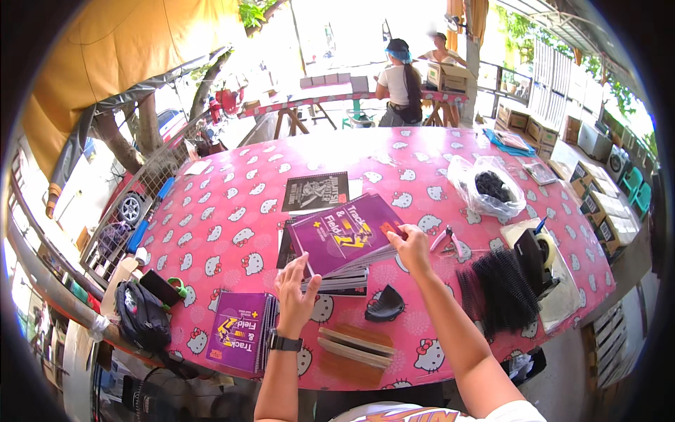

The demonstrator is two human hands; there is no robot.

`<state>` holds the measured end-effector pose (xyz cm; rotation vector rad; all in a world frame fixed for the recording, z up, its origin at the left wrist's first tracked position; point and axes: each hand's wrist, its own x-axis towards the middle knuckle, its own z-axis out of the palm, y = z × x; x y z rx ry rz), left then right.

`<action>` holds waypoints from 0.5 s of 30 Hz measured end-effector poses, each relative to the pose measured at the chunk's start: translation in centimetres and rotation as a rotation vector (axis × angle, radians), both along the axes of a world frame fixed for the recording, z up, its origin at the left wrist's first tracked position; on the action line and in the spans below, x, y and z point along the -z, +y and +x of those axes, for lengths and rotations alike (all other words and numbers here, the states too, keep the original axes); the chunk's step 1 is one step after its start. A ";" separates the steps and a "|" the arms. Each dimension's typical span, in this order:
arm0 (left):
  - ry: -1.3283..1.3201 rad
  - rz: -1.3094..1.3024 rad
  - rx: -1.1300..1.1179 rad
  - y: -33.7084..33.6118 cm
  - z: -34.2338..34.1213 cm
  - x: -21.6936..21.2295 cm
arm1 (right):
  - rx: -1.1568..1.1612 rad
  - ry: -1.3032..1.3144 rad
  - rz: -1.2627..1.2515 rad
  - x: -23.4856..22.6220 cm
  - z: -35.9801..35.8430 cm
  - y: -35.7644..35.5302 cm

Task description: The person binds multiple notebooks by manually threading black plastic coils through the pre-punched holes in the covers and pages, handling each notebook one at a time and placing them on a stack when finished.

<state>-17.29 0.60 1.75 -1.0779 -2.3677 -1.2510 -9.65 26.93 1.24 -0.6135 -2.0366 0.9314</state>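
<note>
A purple notebook (337, 239) with yellow artwork lies tilted on top of a pile in the middle of the table. My right hand (411, 247) pinches its right corner between thumb and fingers. At the lower left corner of the purple cover, my left hand (294, 295) has its fingers spread, fingertips by the edge; a dark watch is on that wrist. More sheets or covers (346, 283) show below, with black ones among them. Behind the pile lies a black spiral notebook (315, 191). A stack of matching purple notebooks (239, 330) sits to the left of my left forearm.
Close to me are a black wedge-shaped part (384, 304) and a wooden block (356, 352). On the right lie pink pliers (450, 243), black spiral coils (499, 292) and a plastic bag (486, 186). A dark backpack (143, 314) rests at the left edge. Two people work at a far table.
</note>
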 end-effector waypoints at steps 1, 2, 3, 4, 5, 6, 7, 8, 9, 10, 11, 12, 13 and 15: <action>0.004 0.006 -0.005 -0.2 0.2 -0.2 | -0.014 -0.019 -0.001 -0.9 0.7 -0.3; 0.022 0.051 -0.033 -0.6 0.8 -0.5 | 0.014 -0.005 -0.019 -2.6 2.0 -1.4; 0.034 0.097 -0.053 -0.7 1.5 -0.9 | -0.035 0.073 -0.206 -4.2 3.8 -2.0; -0.032 0.174 -0.068 -1.1 2.5 -1.5 | -0.096 0.151 -0.401 -5.5 5.3 -2.7; -0.036 0.161 -0.092 -1.8 3.4 -2.2 | -0.117 0.142 -0.416 -5.9 6.5 -3.8; -0.143 0.373 -0.057 -1.5 4.4 -2.2 | -0.249 0.286 -0.516 -5.5 8.2 -4.5; -0.246 0.585 -0.031 -1.2 5.2 -2.5 | -0.381 0.434 -0.619 -5.2 9.7 -5.4; -0.237 0.707 -0.019 -0.6 6.2 -2.9 | -0.365 0.402 -0.635 -5.0 11.3 -6.6; -0.286 0.686 -0.020 -0.7 6.7 -2.4 | -0.438 0.446 -0.638 -4.7 13.3 -7.6; -0.588 0.823 0.146 -1.4 6.8 -1.8 | -0.513 0.490 -0.643 -4.1 14.7 -8.5; -0.895 0.957 0.318 -1.7 7.2 -1.6 | -0.471 0.462 -0.661 -3.4 16.5 -8.8; -0.856 0.948 0.373 -2.2 7.6 -2.2 | -0.531 0.332 -0.672 -2.4 17.6 -9.2; -0.891 0.932 0.356 -3.1 7.4 -1.2 | -0.591 0.202 -0.684 -1.6 18.7 -9.5; -0.733 0.578 0.432 -4.8 6.6 -1.0 | -0.591 -0.048 -0.516 -0.7 19.5 -10.2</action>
